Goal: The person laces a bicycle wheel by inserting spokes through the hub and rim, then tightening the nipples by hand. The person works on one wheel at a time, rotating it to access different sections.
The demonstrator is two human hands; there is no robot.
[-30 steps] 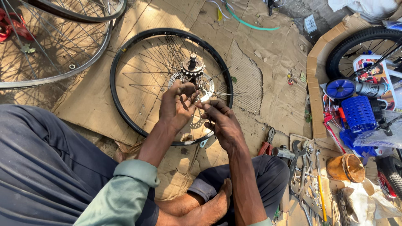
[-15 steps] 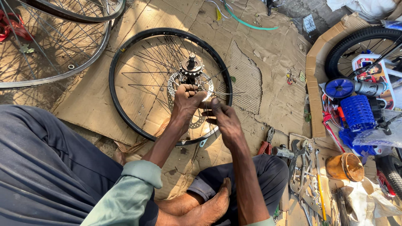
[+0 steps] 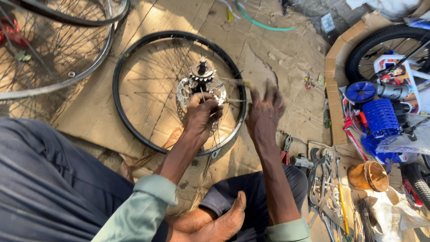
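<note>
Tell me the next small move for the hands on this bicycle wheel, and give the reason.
Probably bring the right hand back toward the hub. It is blurred over the rim holding a thin spoke, while the left hand pinches spokes beside the hub. The loose spoke's end looks unseated, so guiding it in seems next.

You're sitting on flattened cardboard (image 3: 277,49) laid over the ground. Hard sunlight hits it, shadows all over.

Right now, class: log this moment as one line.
left hand: gripping spokes at hub | right hand: raised, blurred, near rim | wheel: flat on cardboard
</note>
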